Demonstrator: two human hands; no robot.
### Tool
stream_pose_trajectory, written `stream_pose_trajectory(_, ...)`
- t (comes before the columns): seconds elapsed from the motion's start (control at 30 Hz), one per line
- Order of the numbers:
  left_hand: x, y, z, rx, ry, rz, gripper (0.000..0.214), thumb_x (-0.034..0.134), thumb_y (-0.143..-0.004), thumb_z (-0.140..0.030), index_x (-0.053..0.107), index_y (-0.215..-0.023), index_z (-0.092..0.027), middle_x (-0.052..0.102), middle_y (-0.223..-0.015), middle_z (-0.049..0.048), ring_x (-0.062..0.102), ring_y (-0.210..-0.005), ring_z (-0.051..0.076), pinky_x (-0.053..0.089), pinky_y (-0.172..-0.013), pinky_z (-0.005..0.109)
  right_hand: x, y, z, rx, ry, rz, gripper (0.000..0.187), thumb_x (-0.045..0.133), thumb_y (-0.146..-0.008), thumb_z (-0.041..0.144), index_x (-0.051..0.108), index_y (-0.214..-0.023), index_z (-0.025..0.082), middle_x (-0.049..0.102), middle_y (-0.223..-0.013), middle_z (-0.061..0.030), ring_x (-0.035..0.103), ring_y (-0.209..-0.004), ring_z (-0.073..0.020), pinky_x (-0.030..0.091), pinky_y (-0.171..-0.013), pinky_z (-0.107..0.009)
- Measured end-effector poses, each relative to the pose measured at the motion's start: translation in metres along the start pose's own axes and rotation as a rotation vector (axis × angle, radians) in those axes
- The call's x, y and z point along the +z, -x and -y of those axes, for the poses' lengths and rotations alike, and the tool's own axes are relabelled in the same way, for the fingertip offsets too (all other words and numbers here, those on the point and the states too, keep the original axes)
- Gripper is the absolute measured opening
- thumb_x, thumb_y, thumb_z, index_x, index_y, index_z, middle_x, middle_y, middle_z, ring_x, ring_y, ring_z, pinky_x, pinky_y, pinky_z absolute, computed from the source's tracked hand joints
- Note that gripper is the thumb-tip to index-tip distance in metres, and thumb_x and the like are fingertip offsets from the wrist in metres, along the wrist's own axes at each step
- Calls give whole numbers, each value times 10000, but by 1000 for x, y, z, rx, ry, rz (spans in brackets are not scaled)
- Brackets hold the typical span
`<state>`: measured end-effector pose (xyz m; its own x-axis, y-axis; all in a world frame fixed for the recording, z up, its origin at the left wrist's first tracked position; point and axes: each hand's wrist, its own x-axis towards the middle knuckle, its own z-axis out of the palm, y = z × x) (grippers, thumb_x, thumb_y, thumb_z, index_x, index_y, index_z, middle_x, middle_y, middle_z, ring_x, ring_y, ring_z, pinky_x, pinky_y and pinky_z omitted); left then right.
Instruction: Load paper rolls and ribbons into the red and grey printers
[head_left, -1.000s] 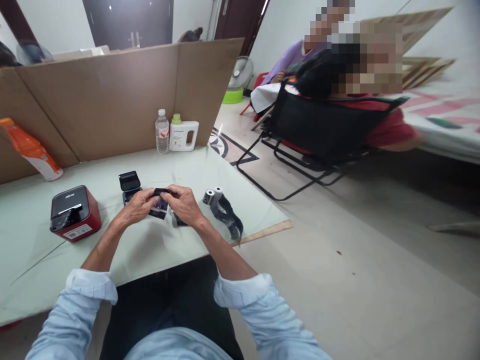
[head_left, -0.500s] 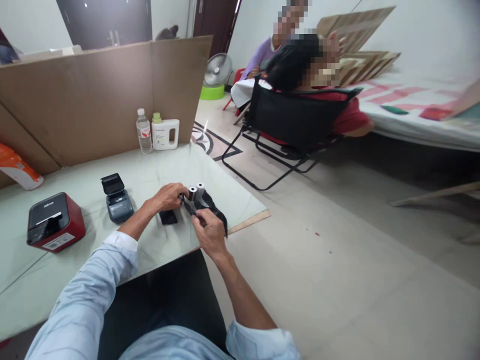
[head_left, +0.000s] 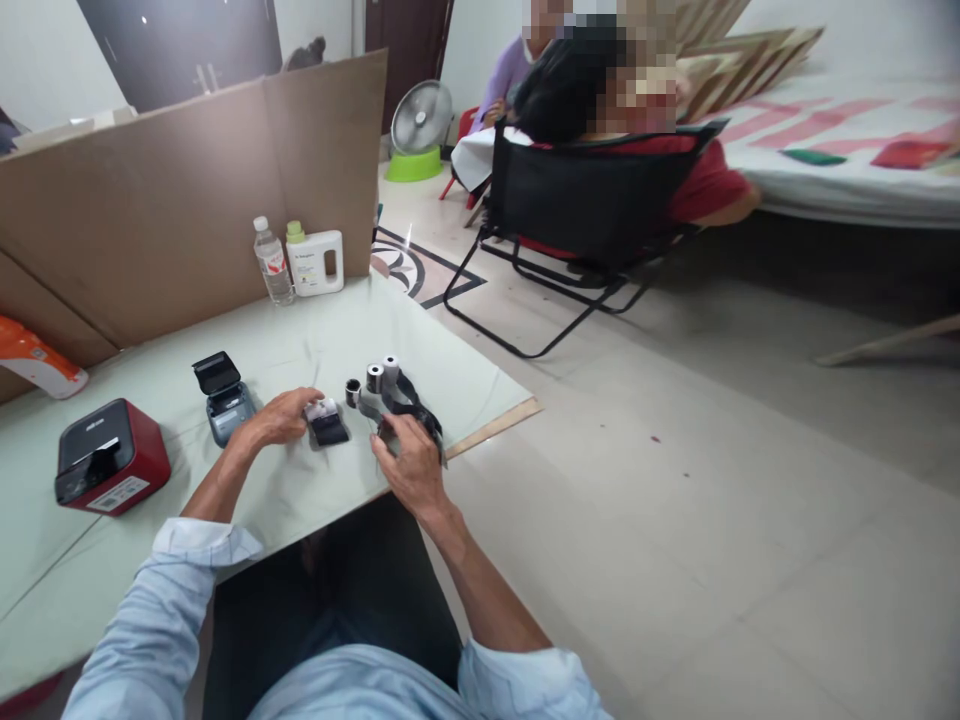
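Note:
My left hand (head_left: 285, 415) has its fingertips at the left end of a small white roll (head_left: 324, 408) whose dark tail (head_left: 330, 430) lies flat on the table. Just right of that, a small black-ended roll (head_left: 352, 393) stands upright beside two white rolls, one with a dark-ringed end (head_left: 375, 377) and one behind it (head_left: 391, 367). Dark strips (head_left: 409, 390) trail from these rolls toward the table's right edge. My right hand (head_left: 409, 455) is bent over the strips, thumb and fingers closed around part of one; its fingertips are partly hidden.
A small grey label printer (head_left: 231, 410) with its lid up and a red-black printer (head_left: 112, 455) stand to the left. A water bottle (head_left: 274, 262) and a white jug (head_left: 316, 262) back onto a cardboard screen (head_left: 187, 200). Beyond the table edge, a person sits in a black folding chair (head_left: 592, 200).
My left hand has moved left, off the standing rolls, to the white roll with the dark tail. The small black-ended roll now shows standing. My right hand stays by the strips.

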<state>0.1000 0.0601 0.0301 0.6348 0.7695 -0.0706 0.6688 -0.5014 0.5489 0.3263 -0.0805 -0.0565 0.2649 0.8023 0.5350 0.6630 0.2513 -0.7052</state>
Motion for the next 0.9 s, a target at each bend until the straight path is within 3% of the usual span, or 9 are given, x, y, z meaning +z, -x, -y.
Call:
stream_pose_trajectory(0.1, 12, 4, 2, 12, 1, -71, 573, 651, -702, -33, 768, -1222, -244, 767, -1258, 96, 705, -1147, 311, 503, -1110, 442, 0, 2, 2, 10, -11, -15, 363, 607, -949, 287, 675, -1292, 188, 719, -1081, -126, 689, -1011, -300, 589, -941, -474)
stream_pose_trajectory(0.3, 28, 5, -6, 22, -109, -142, 362, 573, -941, -169, 760, -1241, -246, 777, -1246, 80, 690, -1174, 273, 510, -1107, 433, -6, 2, 12, -46, -4, -68, 429, 638, -960, 331, 632, -1357, 172, 700, -1228, -163, 687, -1126, -312, 599, -996, -496)
stream_pose_trajectory(0.43, 27, 10, -10, 18, -111, -197, 343, 533, -988, -199, 758, -1246, -224, 777, -1229, 103, 697, -1175, 275, 529, -1089, 432, -11, -3, 27, -121, 0, -148, 410, 647, -985, 351, 637, -1360, 185, 698, -1250, -167, 673, -1192, -322, 591, -1037, -523)
stream_pose_trajectory(0.6, 14, 23, -18, 41, 118, -290, 308, 596, -968, -256, 768, -1216, -192, 777, -1186, 116, 724, -1077, 261, 578, -993, 410, -13, -11, 52, -198, -85, -158, 364, 642, -1009, 367, 663, -1333, 202, 721, -1234, -161, 687, -1194, -316, 581, -1068, -533)
stream_pose_trajectory(0.77, -1, 51, -35, 67, 438, -289, 343, 674, -939, -352, 762, -1224, -182, 762, -1141, 103, 706, -856, 192, 598, -716, 309, -5, -16, 74, 4, -349, 51, 486, 715, -951, 465, 663, -1347, 188, 729, -1283, -169, 713, -1176, -312, 630, -969, -475)
stream_pose_trajectory(0.9, -6, 73, -45, 48, 583, -328, 362, 744, -901, -383, 768, -1193, -170, 767, -1078, 97, 698, -842, 182, 591, -698, 286, 7, -15, 89, 257, -676, 247, 344, 723, -930, 484, 759, -1103, 190, 795, -977, -87, 752, -864, -233, 642, -791, -366)
